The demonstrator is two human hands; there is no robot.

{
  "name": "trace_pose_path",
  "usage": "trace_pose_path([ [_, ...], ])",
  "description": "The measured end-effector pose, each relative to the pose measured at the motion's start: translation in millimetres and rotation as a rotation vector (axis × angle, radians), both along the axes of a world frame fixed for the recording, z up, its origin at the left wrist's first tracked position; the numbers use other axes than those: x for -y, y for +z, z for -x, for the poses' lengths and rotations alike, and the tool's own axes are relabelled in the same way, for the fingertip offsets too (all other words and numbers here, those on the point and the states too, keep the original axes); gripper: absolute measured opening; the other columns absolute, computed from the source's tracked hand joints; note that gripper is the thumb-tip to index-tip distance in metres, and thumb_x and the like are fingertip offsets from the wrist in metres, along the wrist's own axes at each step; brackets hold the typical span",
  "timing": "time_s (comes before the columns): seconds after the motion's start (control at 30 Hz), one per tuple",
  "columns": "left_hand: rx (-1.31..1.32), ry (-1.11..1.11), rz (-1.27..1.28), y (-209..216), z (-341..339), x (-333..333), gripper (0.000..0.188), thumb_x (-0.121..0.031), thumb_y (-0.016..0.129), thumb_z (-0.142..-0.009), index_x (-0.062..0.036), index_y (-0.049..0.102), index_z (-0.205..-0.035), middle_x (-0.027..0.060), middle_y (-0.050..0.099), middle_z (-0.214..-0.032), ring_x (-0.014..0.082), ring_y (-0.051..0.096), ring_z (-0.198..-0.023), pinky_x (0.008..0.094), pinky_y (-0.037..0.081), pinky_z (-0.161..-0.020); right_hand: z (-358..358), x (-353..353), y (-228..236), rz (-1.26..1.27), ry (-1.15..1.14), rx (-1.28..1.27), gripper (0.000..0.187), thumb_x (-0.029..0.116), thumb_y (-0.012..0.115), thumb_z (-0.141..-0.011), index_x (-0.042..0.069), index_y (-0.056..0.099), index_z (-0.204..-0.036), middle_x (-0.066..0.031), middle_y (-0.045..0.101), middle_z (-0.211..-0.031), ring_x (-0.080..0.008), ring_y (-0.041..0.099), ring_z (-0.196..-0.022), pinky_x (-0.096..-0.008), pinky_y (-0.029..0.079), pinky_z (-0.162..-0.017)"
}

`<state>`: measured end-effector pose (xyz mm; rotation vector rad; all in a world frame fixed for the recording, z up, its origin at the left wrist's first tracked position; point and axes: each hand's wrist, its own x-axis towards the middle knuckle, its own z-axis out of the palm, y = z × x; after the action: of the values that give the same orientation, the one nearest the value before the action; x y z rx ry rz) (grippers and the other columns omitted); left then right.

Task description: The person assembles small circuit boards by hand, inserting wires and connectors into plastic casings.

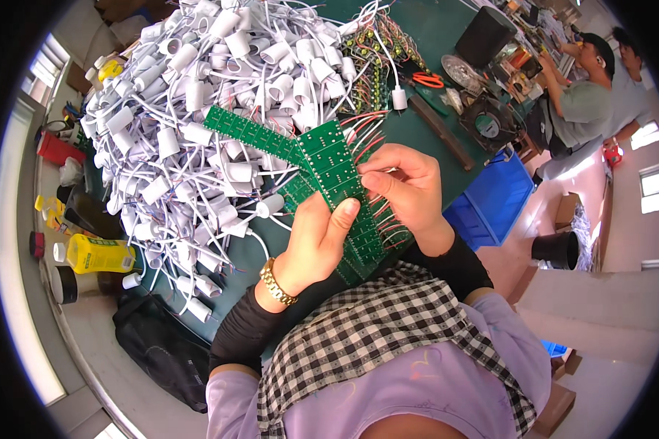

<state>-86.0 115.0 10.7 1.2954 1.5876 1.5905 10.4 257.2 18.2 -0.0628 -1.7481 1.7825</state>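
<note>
A long green circuit board panel (pixel 328 157) is tilted in front of me, with rows of small solder points on its face. My left hand (pixel 307 245) grips its lower left side, thumb pressed on top. A row of thin red and white wires (pixel 389 223) sticks out along the panel's right edge. At that edge my right hand (pixel 410 190) is closed in a pinch on one of the wires, its tip mostly hidden by the fingers. More green board strips (pixel 245 133) lie under and behind the panel, one pointing to the upper left.
A large heap of white lamp holders with cables (pixel 198 135) covers the table's left. Wired boards (pixel 384 55), orange-handled scissors (pixel 427 79), a dark bar (pixel 441 132) and a fan (pixel 487 123) lie beyond. A blue crate (pixel 494 197) stands right; a yellow bottle (pixel 99 254) left. Co-workers (pixel 582 91) sit far right.
</note>
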Motion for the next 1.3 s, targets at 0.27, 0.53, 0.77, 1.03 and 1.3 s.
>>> trace_pose_path([
  [0.27,0.203,0.111,-0.003,-17,1,0,0.036,-0.031,0.041,-0.096,0.0013,0.057,-0.095,0.0053,0.055,-0.066,0.0152,0.052,-0.055,0.0279,0.042,-0.052,-6,-52,-4,0.467,-0.222,-0.489,0.01,0.013,0.054,-0.091,0.003,0.053,-0.088,-0.0023,0.049,-0.072,-0.0085,0.042,-0.056,-0.0233,0.037,-0.047],
  [0.53,0.265,0.243,-0.071,-14,-8,0,0.034,-0.029,0.043,-0.096,0.002,0.053,-0.106,0.0046,0.059,-0.092,0.0088,0.054,-0.078,0.0236,0.044,-0.067,-14,-29,-3,0.037,0.381,0.348,0.055,0.011,0.075,-0.07,0.005,0.052,-0.12,-0.0031,0.061,-0.089,-0.0128,0.06,-0.082,-0.0277,0.049,-0.069],
  [0.77,-0.287,0.149,-0.146,-27,0,-11,0.053,-0.041,0.048,-0.091,0.0053,0.048,-0.116,0.0161,0.057,-0.106,0.0216,0.057,-0.09,0.0306,0.045,-0.078,-32,-46,-22,-0.297,0.168,0.219,0.025,0.002,0.073,-0.071,-0.001,0.065,-0.095,-0.0067,0.066,-0.087,-0.0121,0.062,-0.076,-0.0259,0.05,-0.068],
  [1.03,-0.743,0.047,0.052,-47,-4,-30,0.061,-0.018,0.069,-0.073,-0.0025,0.042,-0.125,0.0188,0.05,-0.12,0.0329,0.052,-0.109,0.0402,0.045,-0.087,-85,-63,-50,-0.097,-0.178,0.53,0.037,-0.002,0.069,-0.074,-0.002,0.06,-0.11,-0.0041,0.062,-0.08,-0.0074,0.056,-0.067,-0.0216,0.047,-0.063],
  [1.3,-0.943,-0.219,0.382,-58,-24,-32,0.074,-0.04,0.067,-0.073,-0.0163,0.037,-0.136,0.0091,0.025,-0.147,0.0276,0.026,-0.135,0.0519,0.026,-0.103,-85,-63,-71,-0.194,-0.08,0.63,0.042,0.004,0.071,-0.074,0.0,0.059,-0.114,-0.0037,0.06,-0.072,-0.0049,0.054,-0.06,-0.0208,0.046,-0.056],
])
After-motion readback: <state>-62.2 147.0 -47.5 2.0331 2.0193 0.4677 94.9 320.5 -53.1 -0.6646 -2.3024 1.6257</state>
